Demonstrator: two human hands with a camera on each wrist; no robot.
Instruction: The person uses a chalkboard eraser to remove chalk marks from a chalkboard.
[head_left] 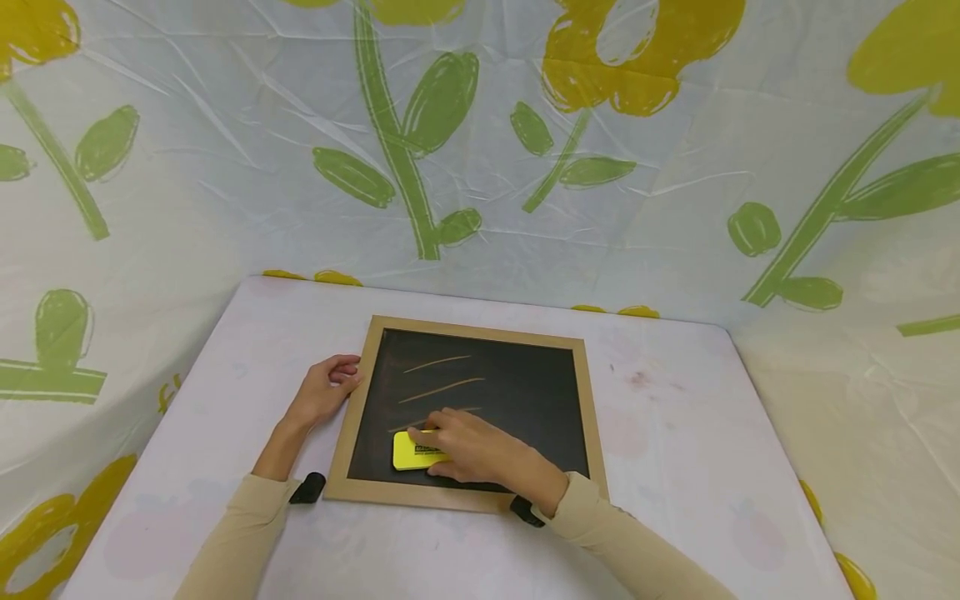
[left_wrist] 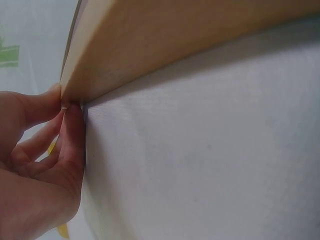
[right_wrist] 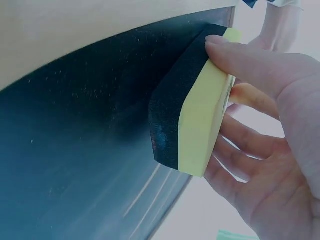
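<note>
A chalkboard (head_left: 525,400) with a light wooden frame (head_left: 480,330) lies on the table, a few thin tan chalk lines (head_left: 441,390) slanting across its left half. My right hand (head_left: 476,450) grips a yellow board eraser (head_left: 411,451) over the lower left of the black surface, just below the lowest line. In the right wrist view the thumb and fingers hold the eraser's sides, and its black felt layer (right_wrist: 167,110) faces the board. At the frame's left side, my left hand (head_left: 322,396) pinches the edge between thumb and fingers (left_wrist: 74,135).
The board lies on a white table (head_left: 675,467) with faint pink prints. Cloth (head_left: 487,183) with green and yellow flowers hangs behind and at both sides. Black wrist devices (head_left: 307,488) show below each hand, by the tan sleeves (head_left: 232,533).
</note>
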